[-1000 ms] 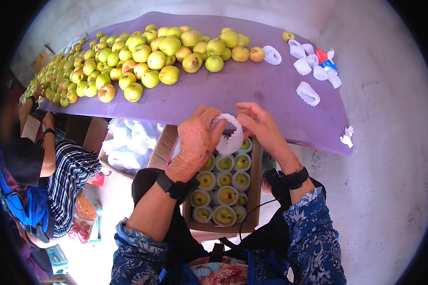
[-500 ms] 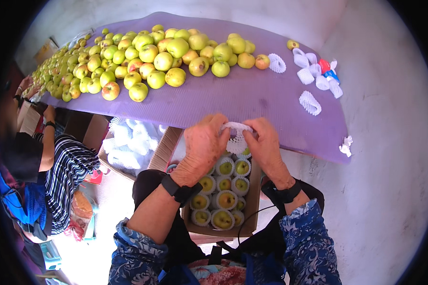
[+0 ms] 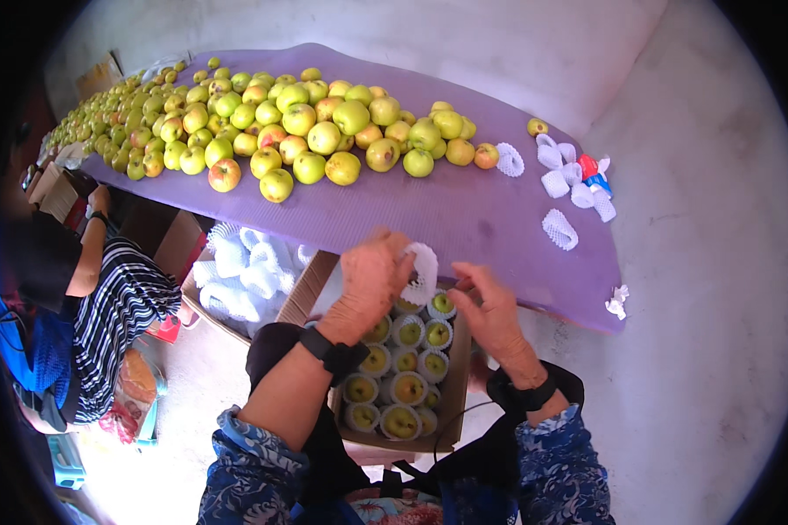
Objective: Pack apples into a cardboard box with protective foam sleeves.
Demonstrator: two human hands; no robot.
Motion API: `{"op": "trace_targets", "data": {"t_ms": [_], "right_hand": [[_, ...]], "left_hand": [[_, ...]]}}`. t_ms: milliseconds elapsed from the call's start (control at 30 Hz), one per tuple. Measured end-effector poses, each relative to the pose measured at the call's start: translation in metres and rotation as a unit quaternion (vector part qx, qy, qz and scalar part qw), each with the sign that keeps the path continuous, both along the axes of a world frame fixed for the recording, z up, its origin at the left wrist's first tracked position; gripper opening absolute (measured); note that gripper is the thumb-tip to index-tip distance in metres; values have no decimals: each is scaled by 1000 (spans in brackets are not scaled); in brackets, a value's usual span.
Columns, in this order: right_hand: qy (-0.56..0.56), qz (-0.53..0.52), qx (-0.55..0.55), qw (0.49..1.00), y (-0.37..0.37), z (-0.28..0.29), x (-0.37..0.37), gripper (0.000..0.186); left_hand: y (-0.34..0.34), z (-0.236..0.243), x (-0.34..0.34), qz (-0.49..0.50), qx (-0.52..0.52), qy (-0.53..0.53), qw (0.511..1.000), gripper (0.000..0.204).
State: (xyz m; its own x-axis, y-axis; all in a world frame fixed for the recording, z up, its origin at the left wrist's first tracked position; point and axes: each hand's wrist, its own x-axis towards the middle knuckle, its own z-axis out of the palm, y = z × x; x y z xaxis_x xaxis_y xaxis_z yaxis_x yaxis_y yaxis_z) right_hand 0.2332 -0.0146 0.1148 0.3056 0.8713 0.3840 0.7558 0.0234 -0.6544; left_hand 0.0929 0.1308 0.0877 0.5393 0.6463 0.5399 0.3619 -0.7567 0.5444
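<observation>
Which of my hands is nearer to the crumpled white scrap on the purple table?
Right. Your right hand is to the left of the crumpled white scrap, not touching it. Your left hand is farther left, holding a white foam net.

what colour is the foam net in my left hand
The foam net is white, as the head view shows.

Apples (image 3: 325, 138) and white foam nets (image 3: 554, 184) lie on a purple tabletop (image 3: 394, 206).

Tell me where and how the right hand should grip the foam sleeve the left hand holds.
Probably pinch the foam sleeve by its right rim, coming from the right: the left hand holds its left edge, with the ring's other side free, facing the right hand.
</observation>
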Motion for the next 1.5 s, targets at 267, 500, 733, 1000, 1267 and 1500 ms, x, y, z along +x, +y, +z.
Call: {"op": "trace_targets", "data": {"t_ms": [267, 500, 733, 1000, 1267, 1500], "right_hand": [[-88, 6, -19, 996, -66, 80, 31, 26], [-225, -142, -139, 954, -169, 137, 102, 17], [-127, -268, -155, 943, -250, 148, 154, 13], [-294, -134, -230, 918, -237, 103, 128, 13], [-274, -123, -208, 931, -150, 86, 144, 14], [-257, -39, -122, 958, -35, 46, 136, 15]], "left_hand": [[26, -15, -14, -11, -80, -40, 996, 28], [27, -15, -8, -18, -43, -45, 998, 29], [31, -14, 0, -21, -116, -31, 993, 32], [33, -7, -2, -53, -292, -150, 943, 36], [44, -17, -3, -37, -223, -225, 948, 23], [46, -18, -9, -15, -283, -114, 952, 25]]}}
